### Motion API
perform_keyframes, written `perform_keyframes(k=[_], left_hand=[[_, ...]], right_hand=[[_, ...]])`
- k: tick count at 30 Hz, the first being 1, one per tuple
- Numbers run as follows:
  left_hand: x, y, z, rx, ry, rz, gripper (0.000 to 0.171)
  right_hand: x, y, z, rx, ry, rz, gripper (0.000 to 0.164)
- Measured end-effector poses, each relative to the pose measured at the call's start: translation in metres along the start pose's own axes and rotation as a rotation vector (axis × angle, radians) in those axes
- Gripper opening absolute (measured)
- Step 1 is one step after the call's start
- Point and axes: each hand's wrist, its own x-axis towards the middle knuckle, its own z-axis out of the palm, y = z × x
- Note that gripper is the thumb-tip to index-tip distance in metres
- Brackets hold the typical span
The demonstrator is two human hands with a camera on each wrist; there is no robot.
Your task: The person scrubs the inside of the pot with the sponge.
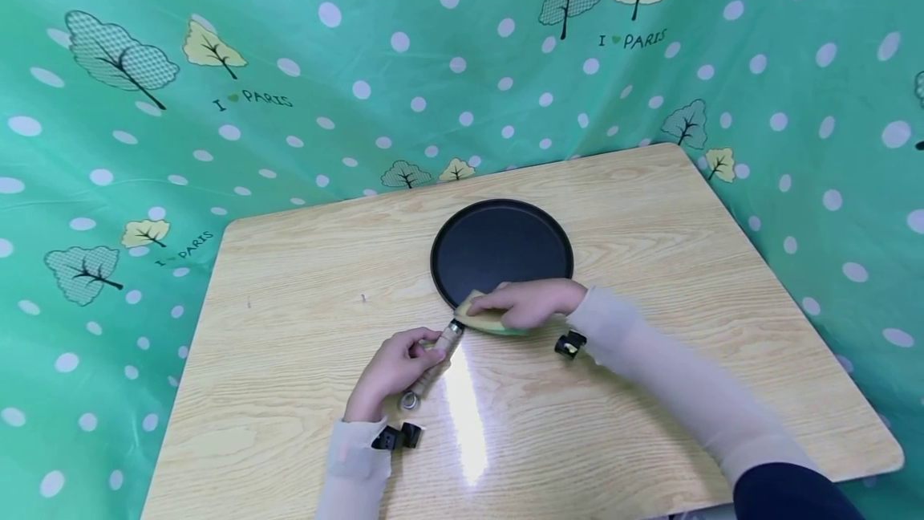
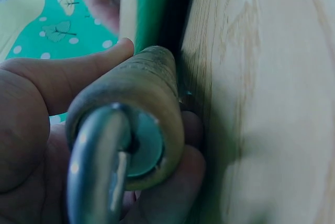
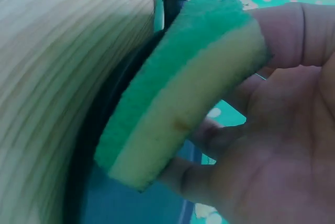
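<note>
A round black frying pan lies on the table, its handle pointing toward the near left. My left hand holds that wooden handle, thumb along one side and fingers curled under the other. A metal hanging loop sticks out of the handle's end. In my right hand is a yellow sponge with a green scouring side, gripped between thumb and fingers. The sponge sits at the pan's near rim, beside the handle joint, green side toward the pan. It bends slightly and covers part of the rim.
The light wood-grain table has rounded corners and a bright reflection in front of the pan. A green dotted curtain with printed trees hangs along its back and sides. Small black cameras are strapped at both wrists.
</note>
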Motion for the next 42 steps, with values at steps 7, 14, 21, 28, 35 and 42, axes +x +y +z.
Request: perform_keyframes(k=[7,14,21,28,35,42], left_hand=[[0.001,-0.001,0.000,-0.012,-0.005,0.006,0.030],[0.000,0.000,-0.001,-0.024,-0.008,0.021,0.030],[-0.002,0.001,-0.003,-0.028,-0.037,0.065,0.035],[-0.002,0.000,-0.004,-0.033,-0.045,0.073,0.035],[-0.001,0.000,-0.003,-0.034,-0.037,0.068,0.034],[-0.001,-0.001,-0.002,-0.046,-0.033,0.058,0.035]], right_hand=[[0.033,-0.009,-0.001,0.179,0.045,-0.036,0.075],[0.053,-0.015,-0.006,0.366,0.117,-0.054,0.080],[0.073,-0.009,-0.005,0.530,0.238,-0.025,0.079],[0.092,-0.013,-0.008,0.643,0.370,0.034,0.082],[0.110,-0.012,-0.017,0.701,0.534,0.083,0.079],[0.118,-0.005,-0.031,0.678,0.630,0.114,0.077]])
